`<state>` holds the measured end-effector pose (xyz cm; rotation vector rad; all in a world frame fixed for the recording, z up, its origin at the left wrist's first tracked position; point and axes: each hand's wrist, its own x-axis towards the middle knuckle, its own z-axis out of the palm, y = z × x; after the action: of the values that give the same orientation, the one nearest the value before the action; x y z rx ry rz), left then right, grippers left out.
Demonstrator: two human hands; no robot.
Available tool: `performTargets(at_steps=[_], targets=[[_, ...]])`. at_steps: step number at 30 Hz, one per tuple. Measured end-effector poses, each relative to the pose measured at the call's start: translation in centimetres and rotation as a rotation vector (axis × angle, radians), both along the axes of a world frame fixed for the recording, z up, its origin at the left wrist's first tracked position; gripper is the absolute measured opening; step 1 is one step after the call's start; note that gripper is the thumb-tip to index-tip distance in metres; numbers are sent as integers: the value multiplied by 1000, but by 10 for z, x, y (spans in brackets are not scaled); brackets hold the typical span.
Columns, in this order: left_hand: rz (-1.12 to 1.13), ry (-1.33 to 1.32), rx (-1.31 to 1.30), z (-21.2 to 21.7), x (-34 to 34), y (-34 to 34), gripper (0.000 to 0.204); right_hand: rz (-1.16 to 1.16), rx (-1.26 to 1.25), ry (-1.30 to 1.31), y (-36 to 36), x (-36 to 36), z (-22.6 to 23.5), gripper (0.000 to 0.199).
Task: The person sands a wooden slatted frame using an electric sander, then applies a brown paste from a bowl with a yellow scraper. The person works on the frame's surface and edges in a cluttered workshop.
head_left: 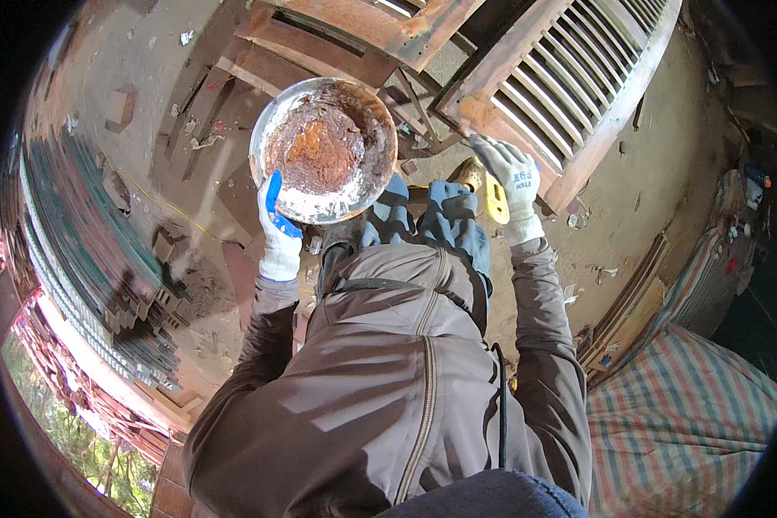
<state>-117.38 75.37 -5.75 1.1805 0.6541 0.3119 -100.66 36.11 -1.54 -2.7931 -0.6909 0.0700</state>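
Note:
My left hand (280,229), in a white glove with blue on it, grips the near-left rim of a round metal bowl (373,186). The bowl's inside is coated with reddish-brown paste and whitish smears. My right hand (507,173), in a white glove, is closed around a tool with a flat yellow handle (495,200) that has a slot in it. The tool's working end points toward the corner of a slatted wooden panel (483,110). My fingers partly hide that end, so I cannot tell its kind or whether it touches the wood.
Another wooden frame (345,34) lies beyond the bowl. Stacked dark greenish lengths (95,216) line the left side. At right are long boards (634,302) and a striped plaid sheet (682,414). Scraps litter the dirt floor (613,233).

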Motion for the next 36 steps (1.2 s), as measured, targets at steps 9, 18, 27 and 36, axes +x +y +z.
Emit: performTargets(at_steps=[9,18,27,36], targets=[[-10,10,-4,3,-1,-2,46,-79,-1,-210,-31,25,-22,37],[36,79,-24,7,13,5,42,35,-4,91,-9,-11,29,37],[-146,-4,161,39,23,14,41,-506,117,-176,-74,-125,32,36],[-286,-133,151,41,35,33,41,-470,-388,-250,-70,-130,1,42]])
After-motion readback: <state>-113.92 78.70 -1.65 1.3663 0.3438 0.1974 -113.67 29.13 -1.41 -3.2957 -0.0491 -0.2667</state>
